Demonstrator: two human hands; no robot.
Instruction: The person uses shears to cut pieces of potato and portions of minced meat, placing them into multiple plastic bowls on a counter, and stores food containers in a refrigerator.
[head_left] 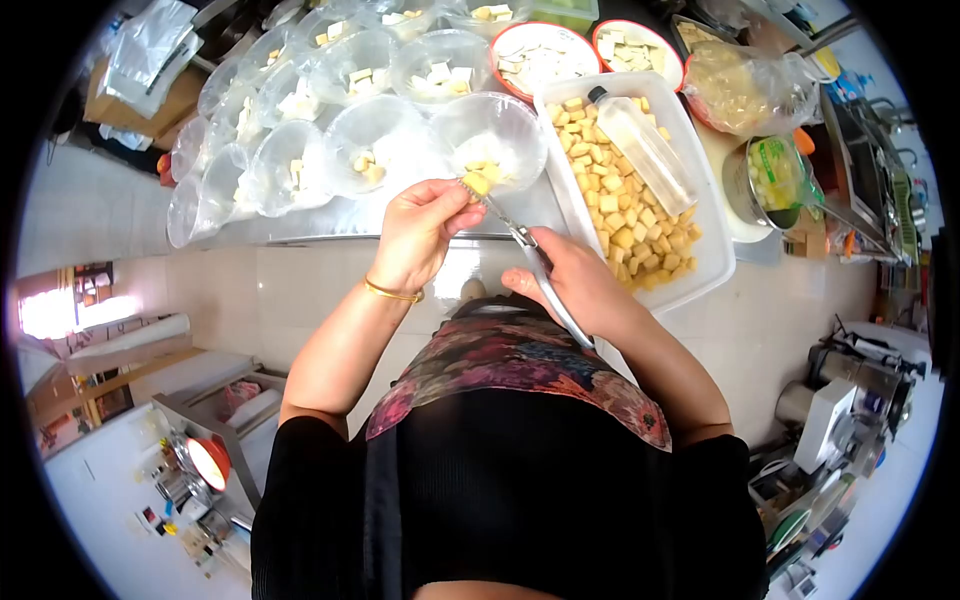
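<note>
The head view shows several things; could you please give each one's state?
Left hand, pinching a yellow piece.
Right hand, closed around a hand tool.
Hand tool, held, tip by the yellow piece.
Clear bottle, capped, lying on cubes.
White tub, open, partly filled.
Left red-rimmed bowl, open, holding pale slices.

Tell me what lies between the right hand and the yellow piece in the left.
In the head view, the metal end of a grey-handled tool extends from the right hand toward the yellow piece.
</note>
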